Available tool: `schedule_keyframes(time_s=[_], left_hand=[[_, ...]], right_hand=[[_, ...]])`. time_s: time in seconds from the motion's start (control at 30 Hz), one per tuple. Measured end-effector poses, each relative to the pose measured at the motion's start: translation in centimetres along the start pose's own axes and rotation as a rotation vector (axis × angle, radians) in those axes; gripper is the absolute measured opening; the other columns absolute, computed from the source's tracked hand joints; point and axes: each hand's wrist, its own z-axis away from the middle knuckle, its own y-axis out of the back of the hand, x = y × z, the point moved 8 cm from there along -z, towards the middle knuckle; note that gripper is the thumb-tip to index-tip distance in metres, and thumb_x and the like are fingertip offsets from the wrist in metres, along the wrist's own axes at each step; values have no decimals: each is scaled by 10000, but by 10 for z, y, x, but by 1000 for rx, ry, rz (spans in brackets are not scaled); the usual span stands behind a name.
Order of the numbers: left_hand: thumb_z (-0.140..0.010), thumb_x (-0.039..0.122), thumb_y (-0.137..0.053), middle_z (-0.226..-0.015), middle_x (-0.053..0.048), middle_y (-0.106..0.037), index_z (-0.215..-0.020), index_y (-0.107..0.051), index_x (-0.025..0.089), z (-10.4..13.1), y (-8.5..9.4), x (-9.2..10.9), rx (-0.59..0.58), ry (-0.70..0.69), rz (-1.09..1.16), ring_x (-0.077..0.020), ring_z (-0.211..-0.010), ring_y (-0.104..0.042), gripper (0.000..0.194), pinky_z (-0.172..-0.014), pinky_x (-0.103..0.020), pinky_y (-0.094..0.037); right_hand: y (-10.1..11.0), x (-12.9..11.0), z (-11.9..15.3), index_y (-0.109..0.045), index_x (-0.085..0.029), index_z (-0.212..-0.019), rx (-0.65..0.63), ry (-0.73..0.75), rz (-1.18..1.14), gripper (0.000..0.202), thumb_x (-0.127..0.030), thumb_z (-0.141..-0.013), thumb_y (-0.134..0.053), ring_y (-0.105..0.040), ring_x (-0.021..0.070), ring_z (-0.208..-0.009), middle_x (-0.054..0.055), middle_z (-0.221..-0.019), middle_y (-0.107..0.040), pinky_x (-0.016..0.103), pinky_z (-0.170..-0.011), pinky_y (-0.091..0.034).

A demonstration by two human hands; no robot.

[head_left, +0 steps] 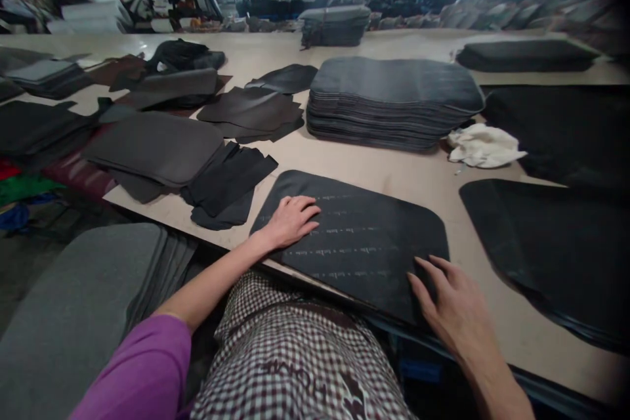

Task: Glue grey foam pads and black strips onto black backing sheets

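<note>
A black rounded panel (364, 230) with rows of pale printed lettering lies flat at the table's front edge. My left hand (290, 222) rests on its left part, fingers stretched out and a little apart. At the panel's right end lies my right hand (445, 295), fingers spread, the tips touching its surface. Neither hand grips anything. To the right of my right hand are several more black panels (556, 249), stacked and rounded at the corners. Cut dark fabric pieces (229, 177) lie to the left of the printed panel.
Behind the panel stands a tall stack of dark panels (388, 102), with a crumpled white cloth (485, 144) beside it. Brown-grey sheets (157, 144) overlap at left. Below the table edge, a stack of grey panels (83, 295) stands at lower left. More stacks line the far side.
</note>
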Motion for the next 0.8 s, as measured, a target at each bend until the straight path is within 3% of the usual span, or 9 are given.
schedule_keyframes(time_s=[0.2,0.3,0.4,0.53,0.6,0.8], left_hand=[[-1070,443,-475,-1550,-115,-542,-1424,-603,249,22,6,-34,37,63,-20,-281,-1482,-429,423,-1211,-496,-339],[-1064,436,-490,-1556,-149,-534,-1429,-597,203,24,8,-37,46,141,-41,-303,-1483,-437,446,-1211,-504,-346],[-1073,466,-447,-1613,-201,-467,-1504,-519,136,21,10,-12,79,165,-65,-325,-1535,-378,548,-1225,-517,-319],[-1059,623,-362,-1709,-167,-339,-1603,-405,162,18,-7,49,26,-54,-68,-277,-1602,-274,715,-1274,-494,-238],[-1031,692,-354,-1721,-160,-312,-1615,-396,174,20,-16,59,-13,-79,-79,-274,-1608,-265,783,-1287,-500,-206],[-1021,713,-354,-1732,-140,-291,-1618,-411,209,39,-9,19,-49,64,-123,-283,-1614,-257,784,-1299,-505,-177]], right_hand=[[-2,1,4,-648,-167,-1337,0,-15,-28,506,-523,-1067,-411,-617,381,-1203,186,-1377,-596,556,-1026,-536],[2,-2,2,-624,-168,-1372,20,-30,-63,507,-519,-1064,-428,-587,394,-1268,202,-1410,-573,573,-1063,-512],[7,-10,-5,-528,-122,-1480,61,-38,-90,597,-540,-1060,-452,-476,423,-1417,246,-1528,-484,602,-1151,-436],[-4,-32,-10,-330,-90,-1619,19,20,-73,712,-539,-1075,-423,-350,438,-1520,272,-1640,-359,626,-1180,-387],[-13,-40,-9,-269,-101,-1649,-19,34,-46,718,-529,-1086,-389,-340,437,-1528,267,-1654,-344,639,-1173,-378],[-19,-42,-5,-246,-92,-1661,-56,8,-5,728,-545,-1097,-327,-296,412,-1557,253,-1684,-294,620,-1204,-329]])
